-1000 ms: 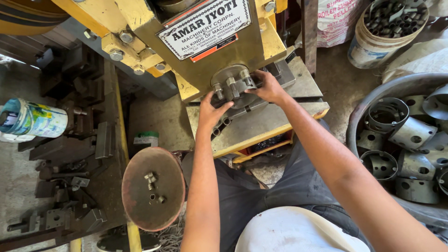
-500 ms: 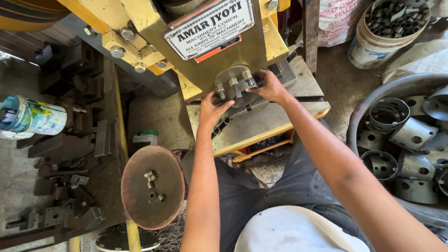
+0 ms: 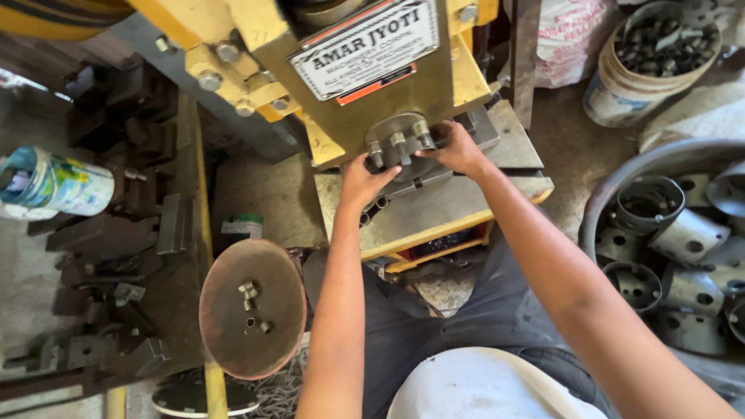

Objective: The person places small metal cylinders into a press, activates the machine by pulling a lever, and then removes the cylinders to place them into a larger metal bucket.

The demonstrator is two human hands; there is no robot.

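Under the yellow press — both hands on its die.

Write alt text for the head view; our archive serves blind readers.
A seated person's left hand and right hand touch a round bolted metal fitting under a yellow press machine. A rusty round disc with small bolts sits lower left.

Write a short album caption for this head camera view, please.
Both hands, left hand and right hand, grip the round bolted fitting under a yellow press.
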